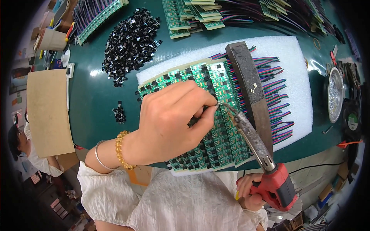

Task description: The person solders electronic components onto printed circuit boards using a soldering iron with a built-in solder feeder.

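Note:
My left hand (pixel 173 115) is closed in a pinch over the green circuit boards (pixel 227 131). What thumb and forefinger hold is hidden, though something dark shows between the curled fingers. In my right hand (pixel 250 192) is a red-handled soldering iron (pixel 275 184). Its tip reaches the boards right beside my left fingertips. Rows of small black parts cover much of the boards. Across their right side lies a dark metal bar (pixel 252 88), over bundles of coloured wires (pixel 277 102). Boards and bar rest on a white foam sheet (pixel 300 77).
Small black connectors lie in a big pile (pixel 131 42), with a few in a smaller heap (pixel 119 114). Wired boards (pixel 192 17) are stacked at the back. A round metal dish (pixel 335 94) stands at right, a cardboard sheet (pixel 50 111) at left. Another person (pixel 29 144) sits far left.

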A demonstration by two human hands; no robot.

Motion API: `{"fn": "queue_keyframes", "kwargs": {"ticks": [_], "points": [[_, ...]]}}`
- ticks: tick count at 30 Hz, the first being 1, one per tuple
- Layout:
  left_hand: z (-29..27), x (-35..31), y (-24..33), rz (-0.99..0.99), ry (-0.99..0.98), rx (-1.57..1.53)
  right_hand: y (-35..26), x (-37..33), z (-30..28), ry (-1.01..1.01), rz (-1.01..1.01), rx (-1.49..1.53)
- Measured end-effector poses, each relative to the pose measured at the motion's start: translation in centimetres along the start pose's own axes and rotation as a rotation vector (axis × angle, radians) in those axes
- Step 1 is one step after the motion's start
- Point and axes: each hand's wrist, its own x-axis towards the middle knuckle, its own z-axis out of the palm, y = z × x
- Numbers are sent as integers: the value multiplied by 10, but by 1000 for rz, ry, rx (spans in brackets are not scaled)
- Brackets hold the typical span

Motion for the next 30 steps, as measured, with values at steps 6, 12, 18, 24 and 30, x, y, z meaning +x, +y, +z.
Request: {"fn": "queue_keyframes", "kwargs": {"ticks": [6, 12, 18, 24, 30], "points": [[-1, 0, 2, -8, -6, 0, -8, 7, 11, 142, -46, 5], [0, 0, 1, -6, 1, 2, -7, 5, 13, 149, -43, 1], [-2, 1, 2, -3, -6, 3, -7, 1, 12, 208, -30, 20], [0, 0, 0, 11, 0, 3, -2, -1, 8, 139, -31, 37], [0, -1, -1, 17, 16, -4, -12, 14, 17, 62, -46, -49]]}}
